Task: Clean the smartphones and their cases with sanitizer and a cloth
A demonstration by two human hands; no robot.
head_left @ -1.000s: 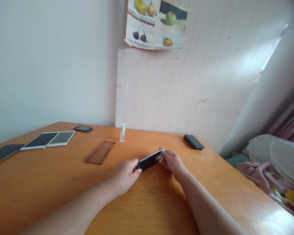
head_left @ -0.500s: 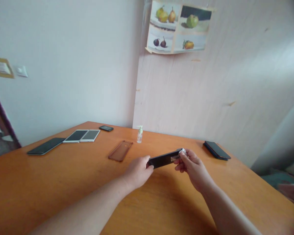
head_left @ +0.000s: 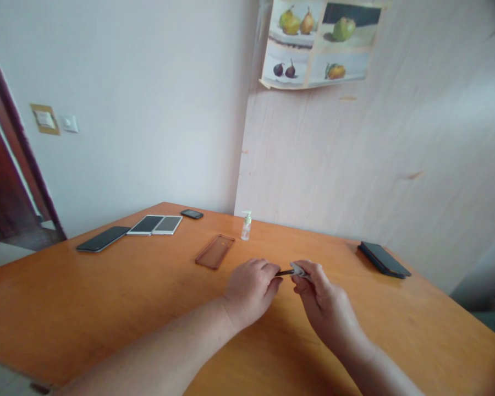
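My left hand (head_left: 253,289) is closed on one end of a dark phone (head_left: 286,273), held above the table and turned so that only its thin edge shows. At the phone's other end, my right hand (head_left: 324,300) pinches a small crumpled whitish cloth (head_left: 298,269) around it. Most of the phone is hidden by my fingers. Beyond my left hand, a clear brownish phone case (head_left: 215,251) lies flat. A small clear pump bottle (head_left: 246,226) with a pale green top stands upright behind it.
On the left of the wooden table (head_left: 157,297) lie a large dark phone (head_left: 103,238), two white-framed phones (head_left: 146,225) side by side and a small black phone (head_left: 192,214). A dark phone in a folded cover (head_left: 383,259) lies at the right edge. Behind is a wall.
The phone has been turned from showing its broad dark side to showing its edge. Both hands have come closer together, and the cloth now wraps the phone's end. The view has swung left.
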